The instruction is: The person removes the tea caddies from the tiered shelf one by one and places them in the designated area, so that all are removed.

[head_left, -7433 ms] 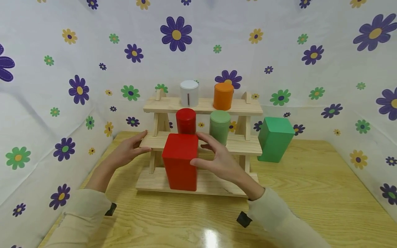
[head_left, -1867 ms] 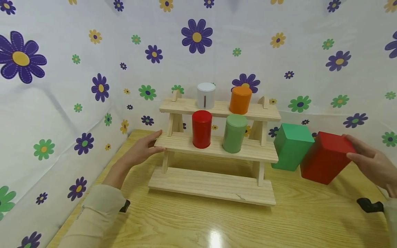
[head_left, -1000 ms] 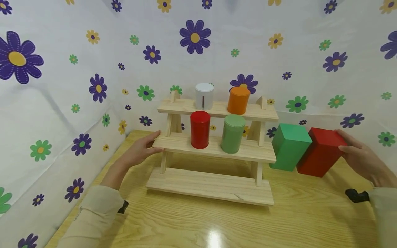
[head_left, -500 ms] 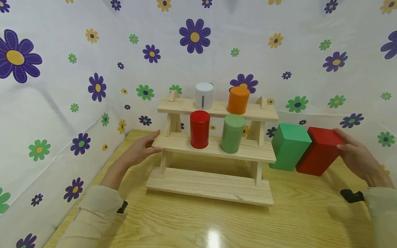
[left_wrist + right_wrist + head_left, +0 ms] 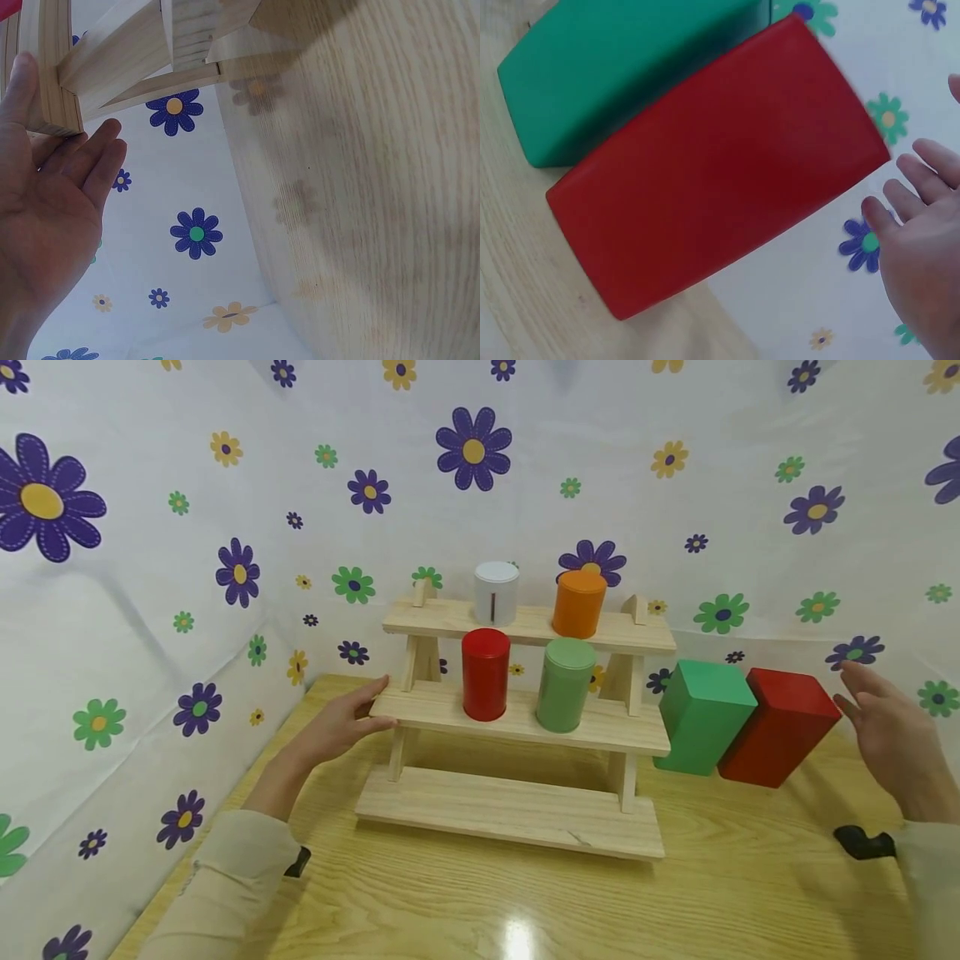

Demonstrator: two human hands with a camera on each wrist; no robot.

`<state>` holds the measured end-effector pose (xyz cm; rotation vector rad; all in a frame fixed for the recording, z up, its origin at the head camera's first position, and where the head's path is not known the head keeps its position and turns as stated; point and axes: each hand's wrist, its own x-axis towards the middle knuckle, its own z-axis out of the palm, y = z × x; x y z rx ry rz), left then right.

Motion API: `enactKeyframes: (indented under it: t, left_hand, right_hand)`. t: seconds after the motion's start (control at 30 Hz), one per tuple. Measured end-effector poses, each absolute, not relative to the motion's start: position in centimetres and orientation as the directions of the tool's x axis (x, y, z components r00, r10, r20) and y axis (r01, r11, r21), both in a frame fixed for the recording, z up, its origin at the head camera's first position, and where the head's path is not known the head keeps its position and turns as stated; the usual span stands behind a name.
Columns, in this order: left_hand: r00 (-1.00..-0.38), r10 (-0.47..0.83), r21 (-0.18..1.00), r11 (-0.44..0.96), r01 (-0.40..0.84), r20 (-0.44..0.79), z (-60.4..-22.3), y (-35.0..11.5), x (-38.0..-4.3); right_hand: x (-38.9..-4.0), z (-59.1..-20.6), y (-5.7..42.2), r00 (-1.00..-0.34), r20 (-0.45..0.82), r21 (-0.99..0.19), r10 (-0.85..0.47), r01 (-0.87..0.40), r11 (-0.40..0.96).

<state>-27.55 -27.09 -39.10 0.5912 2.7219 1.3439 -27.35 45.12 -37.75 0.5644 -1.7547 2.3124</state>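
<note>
A three-tier wooden display stand (image 5: 513, 802) stands on the table. My left hand (image 5: 333, 727) holds the left end of its middle shelf; in the left wrist view the thumb lies along the shelf end (image 5: 56, 97), with the fingers behind it. To the right of the stand, a red box (image 5: 776, 731) is upright beside a green box (image 5: 701, 718). My right hand (image 5: 892, 735) is just right of the red box, apart from it. The right wrist view has this hand (image 5: 922, 247) with extended fingers and nothing in them.
On the middle shelf are a red canister (image 5: 485, 677) and a light green canister (image 5: 566, 687). The top shelf bears a white canister (image 5: 496, 597) and an orange canister (image 5: 579, 606). Flowered cloth (image 5: 405, 527) walls the wooden table (image 5: 420, 902) at the back and sides.
The red box has gone from the stand's bottom shelf to the table, beside the green box. My right hand has just let go of it and moved off rightward. My left hand stays at the shelf end.
</note>
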Motion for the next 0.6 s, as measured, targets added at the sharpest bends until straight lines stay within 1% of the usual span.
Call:
enactKeyframes:
  t: [0.1, 0.2, 0.27, 0.4, 0.43, 0.6]
  left_hand:
    - [-0.924, 0.363, 0.779, 0.541, 0.317, 0.124, -39.0, -27.1, -27.5]
    - [-0.920, 0.372, 0.783, 0.534, 0.320, 0.122, -38.8, -27.0, -27.4]
    - [-0.922, 0.368, 0.776, 0.544, 0.318, 0.120, -38.8, -27.0, -27.4]
    - [-0.923, 0.365, 0.771, 0.552, 0.318, 0.120, -38.7, -27.1, -27.4]
    - [-0.923, 0.366, 0.773, 0.549, 0.319, 0.121, -38.7, -27.1, -27.4]
    - [-0.920, 0.372, 0.774, 0.543, 0.325, 0.126, -38.8, -27.0, -27.5]
  right_hand:
    - [-26.9, -37.0, 44.7, -0.893, 0.449, -0.851, -0.038, -0.414, -0.321]
    - [-26.3, -36.1, 44.2, -0.869, 0.494, -0.827, -0.018, -0.464, -0.317]
    - [-26.0, -35.3, 43.7, -0.850, 0.525, -0.800, -0.039, -0.477, -0.365]
    - [-25.2, -33.7, 42.0, -0.825, 0.556, -0.789, -0.104, -0.485, -0.376]
    - [-25.0, -33.4, 41.5, -0.821, 0.558, -0.794, -0.122, -0.485, -0.366]
    - [-23.6, -32.6, 38.7, -0.836, 0.520, -0.852, -0.176, -0.490, -0.186]
